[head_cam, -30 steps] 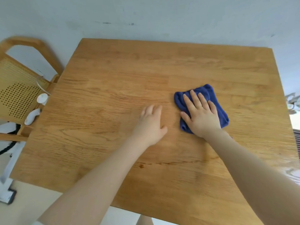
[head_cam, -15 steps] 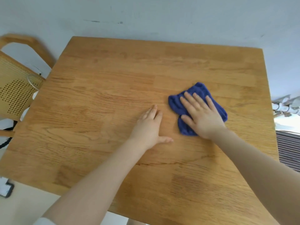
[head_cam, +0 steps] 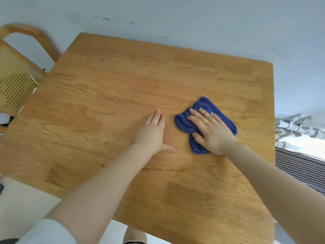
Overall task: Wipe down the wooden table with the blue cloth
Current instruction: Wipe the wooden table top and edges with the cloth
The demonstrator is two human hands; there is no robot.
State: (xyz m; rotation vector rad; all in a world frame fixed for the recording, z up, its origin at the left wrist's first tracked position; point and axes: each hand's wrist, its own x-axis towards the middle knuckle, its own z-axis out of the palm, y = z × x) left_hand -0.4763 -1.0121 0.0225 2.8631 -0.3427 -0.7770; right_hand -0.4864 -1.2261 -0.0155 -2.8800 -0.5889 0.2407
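A square wooden table (head_cam: 109,106) fills most of the view. A crumpled blue cloth (head_cam: 204,105) lies on it right of centre. My right hand (head_cam: 211,131) presses flat on the cloth with fingers spread, covering its middle; a ring shows on one finger. My left hand (head_cam: 153,132) rests flat on the bare wood just left of the cloth, fingers together and thumb stuck out toward it, holding nothing.
A wooden chair with a perforated cane back (head_cam: 15,85) stands at the table's left side. A pale wall (head_cam: 193,20) runs behind the table's far edge. A ribbed grille and bright window area (head_cam: 299,166) lie past the right edge.
The cloth has bunched and turned slightly under my right hand as it slid a little toward me. My left thumb has spread outward. The view has shifted.
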